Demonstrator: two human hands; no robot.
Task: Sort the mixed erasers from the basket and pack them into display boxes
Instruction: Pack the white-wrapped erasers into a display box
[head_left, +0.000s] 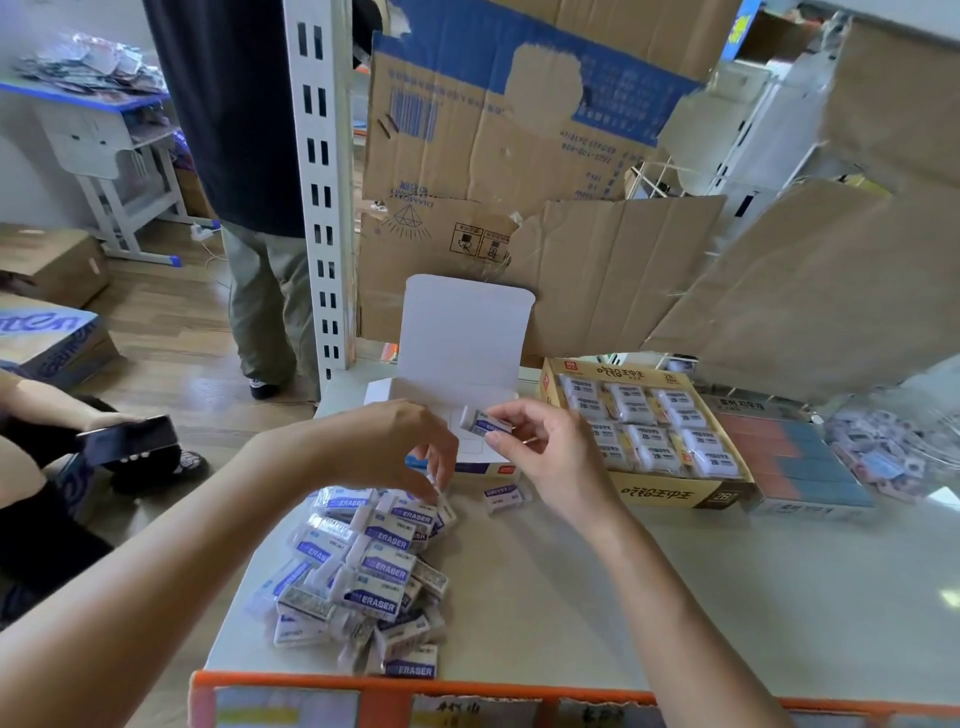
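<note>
A heap of white erasers with blue "ERASER" sleeves (363, 566) lies on the grey table. Behind it stands a white display box (462, 338) with its lid flipped up. My right hand (540, 457) pinches one blue-sleeved eraser (485, 423) just above the box's open front. My left hand (395, 441) hovers over the far end of the heap, fingers curled down onto an eraser there; whether it grips it is unclear. One loose eraser (501, 496) lies beside the box.
A yellow display box (675, 493) filled with wrapped erasers sits to the right, then a box of red-and-blue erasers (800, 457) and a bag of small items (883, 452). Cardboard sheets (519, 156) stand behind. A person stands at the left; another sits holding a phone (130, 439).
</note>
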